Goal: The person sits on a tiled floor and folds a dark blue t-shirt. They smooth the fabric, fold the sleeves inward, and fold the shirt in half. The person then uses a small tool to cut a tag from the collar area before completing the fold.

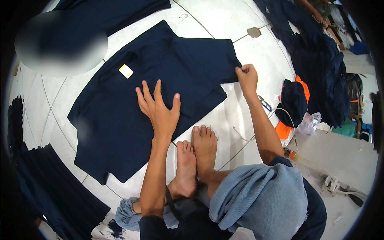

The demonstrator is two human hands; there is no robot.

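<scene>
A dark navy short-sleeved garment [120,126] lies spread on the white tiled floor, with a small white and yellow label [126,71] on it. On its middle rests my left hand [159,108], fingers spread and palm down, gripping nothing. My right hand [248,78] pinches the edge of the sleeve at the garment's right side. Just below my right wrist, a small pair of thread snips [265,103] lies on the floor.
Stacked dark garments [60,186] lie at the lower left, and a heap of dark cloth [321,69] at the right. Beside it are navy and orange cloth [292,103], a clear plastic bag [309,123] and a white cable [288,112]. A person's hand [318,16] shows at the upper right.
</scene>
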